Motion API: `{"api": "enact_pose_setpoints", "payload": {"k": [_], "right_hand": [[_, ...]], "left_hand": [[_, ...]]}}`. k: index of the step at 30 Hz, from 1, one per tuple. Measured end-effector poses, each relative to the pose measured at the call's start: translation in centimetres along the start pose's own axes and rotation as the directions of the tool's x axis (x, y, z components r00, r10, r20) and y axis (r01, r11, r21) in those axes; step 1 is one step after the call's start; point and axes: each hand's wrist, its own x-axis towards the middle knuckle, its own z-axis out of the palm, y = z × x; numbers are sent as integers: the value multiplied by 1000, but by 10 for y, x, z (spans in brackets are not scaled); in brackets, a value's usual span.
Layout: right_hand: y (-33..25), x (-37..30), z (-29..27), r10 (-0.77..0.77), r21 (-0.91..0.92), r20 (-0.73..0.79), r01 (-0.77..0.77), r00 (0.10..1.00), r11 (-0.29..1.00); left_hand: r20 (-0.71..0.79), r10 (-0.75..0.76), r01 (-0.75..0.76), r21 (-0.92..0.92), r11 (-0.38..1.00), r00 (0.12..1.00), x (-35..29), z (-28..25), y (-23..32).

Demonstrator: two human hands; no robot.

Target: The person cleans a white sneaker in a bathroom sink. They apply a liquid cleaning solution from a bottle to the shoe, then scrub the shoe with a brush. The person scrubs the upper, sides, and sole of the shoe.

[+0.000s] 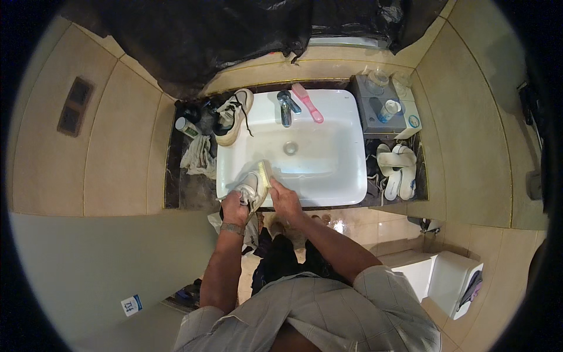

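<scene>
Basically, off-white sneaker, crumpled upper, pale sole side, tilts over glossy ceramic sink's front-left rim; left hand clamps it, fingers closed; right hand beside sole, finger grip unclear.

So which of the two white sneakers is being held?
The nearer sneaker, by the basin's front-left corner: the left hand grips it. The farther sneaker, dark-laced, is untouched.

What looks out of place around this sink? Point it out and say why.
An unheld shoe sits partly on the back-left corner of the sink, its dark lace trailing loose, and white slippers are piled on the counter to the right: footwear looks odd up there.
</scene>
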Motion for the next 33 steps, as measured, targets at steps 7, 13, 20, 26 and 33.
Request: {"api": "enact_pose_setpoints", "payload": {"k": [7, 13, 20, 26, 33], "right_hand": [[-23, -82, -8, 1, -176, 163, 29, 987, 984], [-46, -40, -3, 240, -353, 159, -171, 958, 920], [-29, -42, 17, 20, -325, 72, 4, 997, 946], [-40, -33, 18, 102, -357, 107, -58, 989, 932], [-53, -28, 17, 140, -352, 110, -94, 984, 931]], "left_hand": [[89, -208, 214, -59, 975, 974, 5, 8, 10], [303, -442, 475, -41, 879, 844, -45, 60, 55], [390, -496, 342, 401, 850, 775, -43, 30, 60], [570, -242, -253, 652, 715, 785, -91, 36, 86], [273, -357, 98, 655, 749, 893, -58, 29, 83]]}}
